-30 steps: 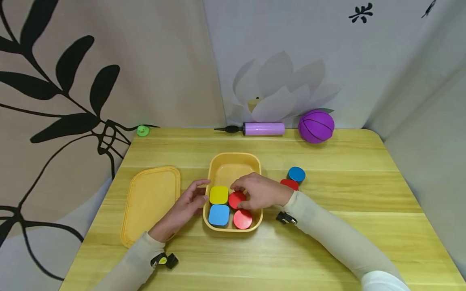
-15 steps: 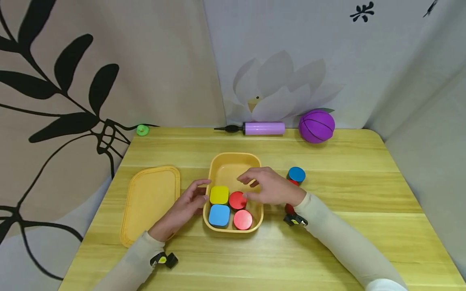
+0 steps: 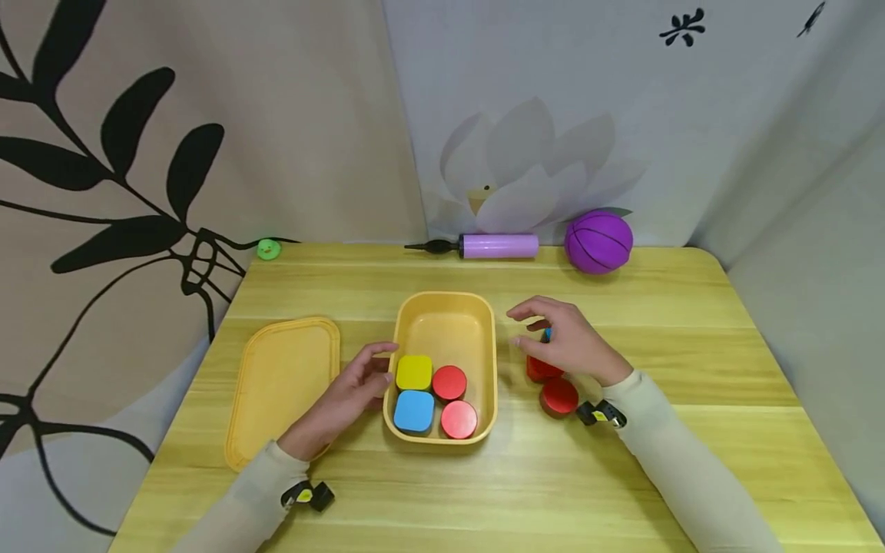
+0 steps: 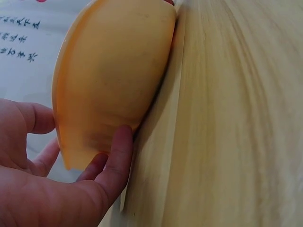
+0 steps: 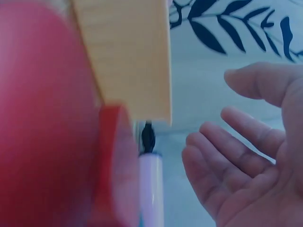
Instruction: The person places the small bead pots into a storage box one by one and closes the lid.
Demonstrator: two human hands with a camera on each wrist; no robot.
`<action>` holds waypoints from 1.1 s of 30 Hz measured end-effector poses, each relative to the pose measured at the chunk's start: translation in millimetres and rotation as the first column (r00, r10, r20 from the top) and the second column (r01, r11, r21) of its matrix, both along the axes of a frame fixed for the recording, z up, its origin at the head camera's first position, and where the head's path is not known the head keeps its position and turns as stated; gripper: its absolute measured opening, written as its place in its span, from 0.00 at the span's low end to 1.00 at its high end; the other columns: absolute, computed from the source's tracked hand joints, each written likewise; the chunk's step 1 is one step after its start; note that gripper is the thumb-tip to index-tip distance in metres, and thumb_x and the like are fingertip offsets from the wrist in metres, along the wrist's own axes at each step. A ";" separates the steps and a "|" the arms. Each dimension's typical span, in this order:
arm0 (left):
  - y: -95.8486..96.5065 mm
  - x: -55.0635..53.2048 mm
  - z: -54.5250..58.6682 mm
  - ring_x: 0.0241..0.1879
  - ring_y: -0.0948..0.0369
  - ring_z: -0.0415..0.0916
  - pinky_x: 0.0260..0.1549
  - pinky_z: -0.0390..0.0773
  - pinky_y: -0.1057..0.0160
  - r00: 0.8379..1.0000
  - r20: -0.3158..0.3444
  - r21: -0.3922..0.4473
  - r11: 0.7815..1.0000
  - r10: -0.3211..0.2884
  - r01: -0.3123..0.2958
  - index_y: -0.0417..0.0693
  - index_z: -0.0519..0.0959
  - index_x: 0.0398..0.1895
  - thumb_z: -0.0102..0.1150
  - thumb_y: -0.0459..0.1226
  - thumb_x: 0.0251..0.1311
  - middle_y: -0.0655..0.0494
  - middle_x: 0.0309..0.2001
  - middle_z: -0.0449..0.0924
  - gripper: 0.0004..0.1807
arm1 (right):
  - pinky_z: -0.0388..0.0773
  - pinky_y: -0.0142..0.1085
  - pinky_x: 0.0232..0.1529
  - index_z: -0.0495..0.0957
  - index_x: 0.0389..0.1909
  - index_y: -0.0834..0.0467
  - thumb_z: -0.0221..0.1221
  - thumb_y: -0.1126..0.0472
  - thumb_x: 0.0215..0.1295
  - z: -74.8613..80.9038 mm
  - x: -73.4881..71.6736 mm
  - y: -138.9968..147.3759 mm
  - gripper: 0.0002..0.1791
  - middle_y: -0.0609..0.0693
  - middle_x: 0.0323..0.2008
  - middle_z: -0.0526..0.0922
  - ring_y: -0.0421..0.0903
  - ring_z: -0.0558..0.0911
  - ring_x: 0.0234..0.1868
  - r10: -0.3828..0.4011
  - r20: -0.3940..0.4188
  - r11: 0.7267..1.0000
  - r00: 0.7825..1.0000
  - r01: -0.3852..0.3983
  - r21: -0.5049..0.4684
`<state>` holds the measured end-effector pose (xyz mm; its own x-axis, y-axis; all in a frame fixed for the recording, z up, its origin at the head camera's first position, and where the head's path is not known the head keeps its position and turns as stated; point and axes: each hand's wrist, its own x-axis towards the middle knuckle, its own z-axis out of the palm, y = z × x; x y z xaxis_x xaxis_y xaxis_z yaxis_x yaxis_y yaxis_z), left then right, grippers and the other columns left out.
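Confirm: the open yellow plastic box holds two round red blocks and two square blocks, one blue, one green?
In the yellow plastic box, the head view shows a square yellow block, not a green one; the rest stands.

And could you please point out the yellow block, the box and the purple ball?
Yellow block (image 3: 415, 370), head view: its top face.
Box (image 3: 445, 332), head view: bare floor inside.
Purple ball (image 3: 598, 242), head view: visible middle.

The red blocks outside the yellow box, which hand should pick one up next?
Probably the right hand: it looks empty and is close to the red blocks. The left hand is across the yellow box from them, touching its outer side.
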<state>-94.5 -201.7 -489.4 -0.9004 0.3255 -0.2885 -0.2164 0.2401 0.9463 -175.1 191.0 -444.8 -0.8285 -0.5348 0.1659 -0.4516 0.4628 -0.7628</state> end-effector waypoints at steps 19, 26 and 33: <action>-0.8 1.8 -1.7 0.63 0.47 0.72 0.55 0.81 0.53 1.000 -0.001 -0.001 1.000 -0.005 0.005 0.70 0.61 0.78 0.51 0.47 0.82 0.43 0.73 0.69 0.26 | 0.74 0.60 0.69 0.72 0.71 0.65 0.67 0.63 0.72 -38.1 -1.9 69.9 0.30 0.62 0.71 0.74 0.64 0.75 0.70 -0.150 0.149 0.987 0.978 0.138 0.085; -1.4 2.4 -2.6 0.63 0.48 0.72 0.55 0.81 0.53 1.000 0.006 0.004 1.000 -0.006 0.006 0.69 0.61 0.79 0.51 0.47 0.82 0.43 0.73 0.68 0.26 | 0.77 0.59 0.67 0.61 0.80 0.63 0.66 0.60 0.73 -43.3 -0.7 76.4 0.39 0.63 0.74 0.71 0.65 0.74 0.71 -0.131 0.207 0.986 0.970 0.106 0.125; -1.4 1.4 -3.5 0.64 0.48 0.72 0.56 0.81 0.52 1.000 0.001 0.007 1.000 -0.009 0.009 0.69 0.61 0.79 0.51 0.47 0.82 0.43 0.72 0.68 0.27 | 0.77 0.57 0.66 0.61 0.79 0.65 0.62 0.61 0.77 -43.2 -1.0 80.0 0.35 0.64 0.75 0.70 0.65 0.77 0.69 -0.103 0.237 0.990 0.966 0.076 0.119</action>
<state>-93.1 -203.1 -493.0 -0.8972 0.3357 -0.2869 -0.2152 0.2350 0.9479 -176.1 271.0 -488.0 -0.8821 -0.4603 -0.0998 -0.2127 0.5784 -0.7875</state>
